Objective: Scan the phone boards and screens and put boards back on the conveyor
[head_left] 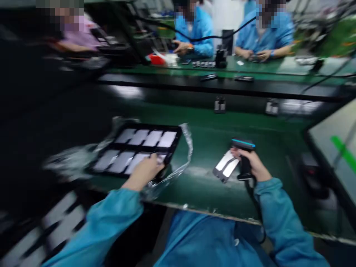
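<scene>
A black tray (111, 147) on the green bench holds two rows of flat, white-faced pieces (152, 138). My left hand (146, 170) reaches over the tray's near right corner, with fingers curled at the white-faced piece (161, 158) there; motion blur softens the contact. My right hand (256, 163) is wrapped round a black handheld scanner (244, 172) with a blue light strip along its top. Just left of the scanner is a dark flat part with two white strips (226, 167), tilted and close to my right fingers; whether they touch it I cannot tell.
Clear plastic wrap (72, 161) spreads around the tray. Two similar small parts (219, 105) lie near the bench's back. At right stand a framed panel (336, 144) and a blurred dark object (315, 181). More white pieces (63, 218) lie lower left. Co-workers (198, 33) sit across.
</scene>
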The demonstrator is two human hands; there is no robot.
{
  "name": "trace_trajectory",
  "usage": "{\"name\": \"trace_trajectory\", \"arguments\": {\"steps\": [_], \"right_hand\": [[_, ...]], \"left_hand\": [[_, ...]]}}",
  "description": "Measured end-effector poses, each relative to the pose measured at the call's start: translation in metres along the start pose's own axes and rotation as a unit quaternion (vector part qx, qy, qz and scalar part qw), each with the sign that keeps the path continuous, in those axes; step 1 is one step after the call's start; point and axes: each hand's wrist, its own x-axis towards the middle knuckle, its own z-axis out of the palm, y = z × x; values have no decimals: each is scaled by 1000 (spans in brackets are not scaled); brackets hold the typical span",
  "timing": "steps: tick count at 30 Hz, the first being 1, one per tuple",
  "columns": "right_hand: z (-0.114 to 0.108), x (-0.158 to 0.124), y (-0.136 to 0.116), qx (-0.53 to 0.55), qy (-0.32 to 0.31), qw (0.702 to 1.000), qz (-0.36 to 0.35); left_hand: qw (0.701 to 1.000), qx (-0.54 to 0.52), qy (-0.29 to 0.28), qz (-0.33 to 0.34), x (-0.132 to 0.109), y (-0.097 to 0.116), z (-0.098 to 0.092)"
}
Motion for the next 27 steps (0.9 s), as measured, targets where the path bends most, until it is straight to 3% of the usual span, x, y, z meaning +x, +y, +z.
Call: {"name": "trace_trajectory", "arguments": {"steps": [2, 4, 5, 6, 9, 11, 13, 15, 19, 22, 24, 27], "right_hand": [[2, 2, 1, -16, 7, 1000, -16], [4, 5, 1, -33, 11, 999, -22], [4, 4, 1, -39, 8, 999, -20], [5, 3, 1, -44, 1, 999, -17], [6, -5, -3, -56, -17, 998, -22], [4, -6, -5, -68, -10, 997, -34], [2, -4, -7, -80, 2, 996, -34], [1, -2, -6, -87, 1, 996, -31], [0, -3, -4, -81, -7, 996, -47], [-1, -2, -5, -72, -5, 997, -40], [-4, 1, -8, -50, 10, 998, -44], [-10, 5, -13, 1, 42, 997, -58]], "left_hand": [[994, 102, -36, 14, 22, -8, -5], [996, 79, 23, 28, 46, -3, -22], [997, 32, 61, 32, 54, 10, -33], [994, -26, 97, 41, 57, 31, -46], [959, -212, 84, 168, 52, 127, -69], [926, -275, 52, 253, 53, 189, -65], [906, -316, 56, 275, 59, 225, -52], [900, -336, 60, 271, 64, 237, -40], [898, -347, 55, 266, 68, 228, -36], [870, -402, 34, 283, 65, 226, -34], [825, -469, -37, 313, 57, 230, -25], [749, -535, -190, 342, 36, 238, -7]]}}
